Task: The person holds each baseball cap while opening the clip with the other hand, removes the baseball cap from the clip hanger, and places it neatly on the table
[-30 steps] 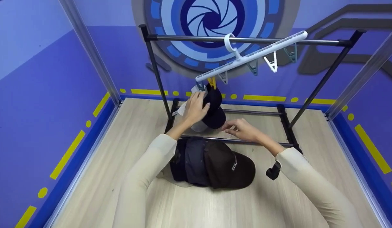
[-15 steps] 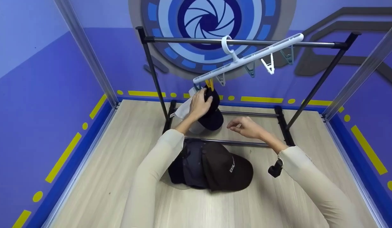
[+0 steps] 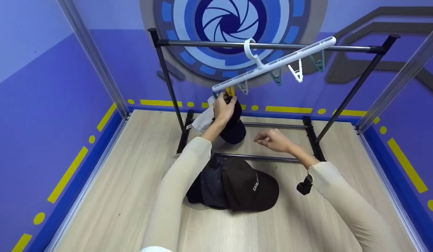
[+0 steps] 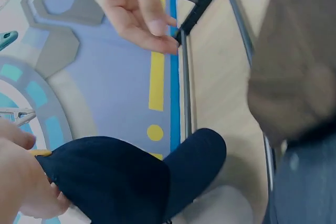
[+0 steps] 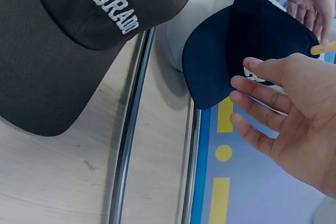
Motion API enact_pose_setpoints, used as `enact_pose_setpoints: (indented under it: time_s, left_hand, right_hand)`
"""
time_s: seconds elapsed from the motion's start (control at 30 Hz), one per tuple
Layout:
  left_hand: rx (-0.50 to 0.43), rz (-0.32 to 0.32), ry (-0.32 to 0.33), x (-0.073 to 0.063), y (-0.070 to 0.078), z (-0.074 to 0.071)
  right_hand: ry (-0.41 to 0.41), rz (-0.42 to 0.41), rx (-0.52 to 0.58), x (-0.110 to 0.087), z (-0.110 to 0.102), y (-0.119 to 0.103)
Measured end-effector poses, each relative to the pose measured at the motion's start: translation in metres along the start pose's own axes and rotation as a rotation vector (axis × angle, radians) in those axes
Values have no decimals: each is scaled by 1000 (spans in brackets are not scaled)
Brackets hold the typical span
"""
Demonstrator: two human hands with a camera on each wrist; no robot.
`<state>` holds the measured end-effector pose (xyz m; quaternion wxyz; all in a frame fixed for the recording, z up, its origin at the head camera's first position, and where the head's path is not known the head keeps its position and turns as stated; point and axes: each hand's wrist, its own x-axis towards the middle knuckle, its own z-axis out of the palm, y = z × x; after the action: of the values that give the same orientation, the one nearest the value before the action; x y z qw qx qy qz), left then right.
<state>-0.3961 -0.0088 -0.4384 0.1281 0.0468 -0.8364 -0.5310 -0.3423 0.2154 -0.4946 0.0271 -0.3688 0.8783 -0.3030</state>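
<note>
A navy cap (image 3: 234,132) hangs brim down beneath a yellow clip (image 3: 230,90) at the low left end of the white hanger (image 3: 276,65). At the cap's upper edge, just under that clip, my left hand (image 3: 224,111) pinches it between thumb and fingers. Behind it hangs a white cap (image 3: 203,121), partly hidden by the navy one. My right hand (image 3: 274,141) is held in the air to the right of the navy cap, fingers loosely bent and holding nothing. In the right wrist view, its fingers (image 5: 257,135) overlap the navy cap (image 5: 262,35).
Several caps lie nested on the wooden floor, a brown cap (image 3: 248,185) with white lettering outermost. The hanger tilts on the rack's top bar (image 3: 202,44). Other clips, including a white clip (image 3: 296,71), dangle from its right part. The rack's lower bar (image 3: 258,158) runs behind the pile.
My left hand has shifted slightly right and up along the navy cap, its fingers now at the edge by the yellow clip. My right hand has drawn back right, away from the brim.
</note>
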Motion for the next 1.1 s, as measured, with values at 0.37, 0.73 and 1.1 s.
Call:
enact_pose_setpoints:
  time_s: [0.37,0.73,1.1]
  left_hand:
    - [-72,-78,200,11,6,5]
    - [-88,-1,72,9,8,-1]
    - [-80,19,21,1,12,0]
  right_hand:
    - [-16,20,-9,0,-1,9]
    - [70,116,19,27,-24,12]
    - [253,153,127,81,-25,-8]
